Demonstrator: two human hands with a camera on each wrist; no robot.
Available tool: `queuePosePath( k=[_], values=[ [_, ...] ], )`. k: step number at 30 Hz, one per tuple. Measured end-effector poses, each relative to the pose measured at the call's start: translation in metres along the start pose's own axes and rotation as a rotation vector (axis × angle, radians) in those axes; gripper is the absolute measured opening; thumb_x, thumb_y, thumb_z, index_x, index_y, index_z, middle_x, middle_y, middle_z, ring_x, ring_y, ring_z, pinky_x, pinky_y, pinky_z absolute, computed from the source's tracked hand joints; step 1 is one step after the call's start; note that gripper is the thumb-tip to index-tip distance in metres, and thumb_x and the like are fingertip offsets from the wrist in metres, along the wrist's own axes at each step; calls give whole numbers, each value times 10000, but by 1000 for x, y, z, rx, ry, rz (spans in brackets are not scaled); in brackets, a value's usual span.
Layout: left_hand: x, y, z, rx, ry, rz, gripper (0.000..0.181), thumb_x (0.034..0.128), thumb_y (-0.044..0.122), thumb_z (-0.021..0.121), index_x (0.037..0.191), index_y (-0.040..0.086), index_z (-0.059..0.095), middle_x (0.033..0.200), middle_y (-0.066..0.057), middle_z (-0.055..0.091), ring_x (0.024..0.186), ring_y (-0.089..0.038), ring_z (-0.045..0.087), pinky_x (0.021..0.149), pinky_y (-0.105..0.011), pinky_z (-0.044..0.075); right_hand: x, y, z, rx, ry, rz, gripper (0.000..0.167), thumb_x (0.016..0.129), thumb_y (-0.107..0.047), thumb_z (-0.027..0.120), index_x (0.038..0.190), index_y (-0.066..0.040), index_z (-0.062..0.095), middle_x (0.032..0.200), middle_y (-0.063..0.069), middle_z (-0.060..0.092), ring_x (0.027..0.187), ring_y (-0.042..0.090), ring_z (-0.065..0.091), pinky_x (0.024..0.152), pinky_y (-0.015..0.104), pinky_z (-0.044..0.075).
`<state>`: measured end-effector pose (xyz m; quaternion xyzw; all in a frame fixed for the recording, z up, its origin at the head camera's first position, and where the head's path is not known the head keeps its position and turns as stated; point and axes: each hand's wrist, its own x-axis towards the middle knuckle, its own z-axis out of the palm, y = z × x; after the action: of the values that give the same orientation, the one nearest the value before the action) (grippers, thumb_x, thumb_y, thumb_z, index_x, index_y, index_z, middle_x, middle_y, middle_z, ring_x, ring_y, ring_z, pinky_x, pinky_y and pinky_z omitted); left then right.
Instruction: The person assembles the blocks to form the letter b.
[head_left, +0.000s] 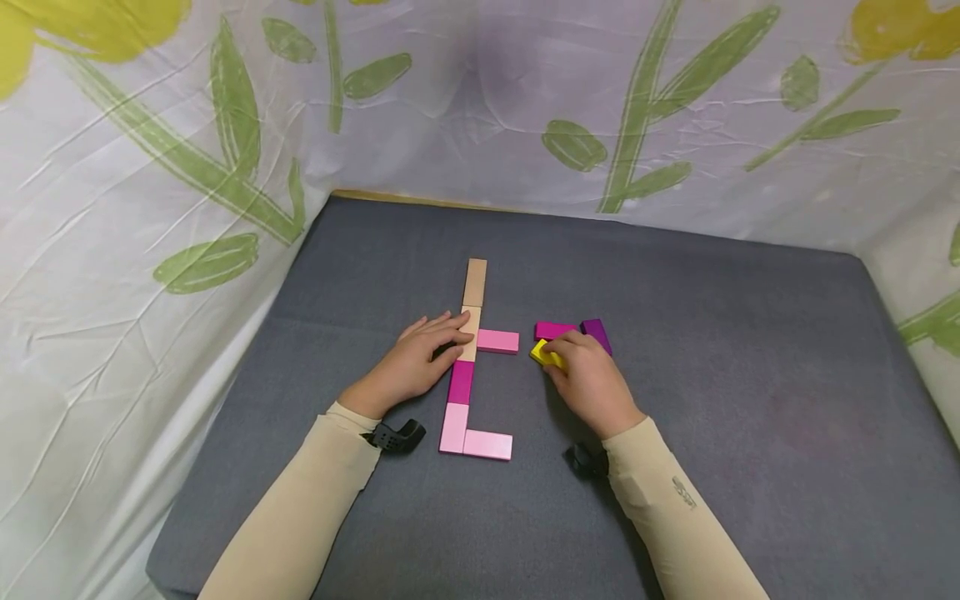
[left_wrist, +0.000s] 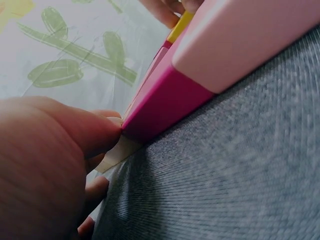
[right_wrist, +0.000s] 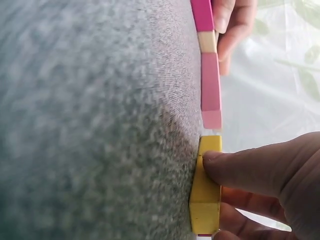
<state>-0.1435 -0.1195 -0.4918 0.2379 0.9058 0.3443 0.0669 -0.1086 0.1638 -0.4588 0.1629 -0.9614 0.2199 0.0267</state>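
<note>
A column of flat blocks runs up the cloth: light pink (head_left: 453, 427), magenta (head_left: 461, 382), cream (head_left: 468, 348) and tan (head_left: 475, 282). The left hand (head_left: 408, 365) rests with its fingertips on the cream block and its thumb by the magenta block's end. A pink block (head_left: 498, 341) points right from the cream one; another light pink block (head_left: 487, 444) joins the column's foot. Right of these, the right hand (head_left: 594, 383) pinches a yellow block (right_wrist: 206, 187) between thumb and fingers, low at the cloth. Behind it lie a magenta-pink block (head_left: 553, 330) and a purple block (head_left: 596, 335).
Dark grey cloth (head_left: 750, 375) covers the table. A white curtain (head_left: 480, 100) with green leaves and yellow flowers hangs behind the table and at both sides. Each wrist wears a black strap device.
</note>
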Motion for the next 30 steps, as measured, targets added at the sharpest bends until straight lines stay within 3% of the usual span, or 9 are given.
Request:
queuePosePath(
  k=[10,30],
  values=[
    [2,-2,1,-8,-14,-9,309,1075,182,611,1355,102,714,1651,-28,441,1566,-286,344,1308,-525,130,8,-1,4,22,23,-57,241,876,-7,825,1111,13,775,1137,161,741,1105,357,676,1025,484,558],
    [-1,2,-1,0,-2,-4,311,1066,172,626,1354,92,711,1645,-53,450,1560,-311,354,1302,-556,135,11,-5,8,38,0,-71,252,887,-20,824,1133,7,772,1159,150,738,1096,330,679,1024,465,563]
  ],
)
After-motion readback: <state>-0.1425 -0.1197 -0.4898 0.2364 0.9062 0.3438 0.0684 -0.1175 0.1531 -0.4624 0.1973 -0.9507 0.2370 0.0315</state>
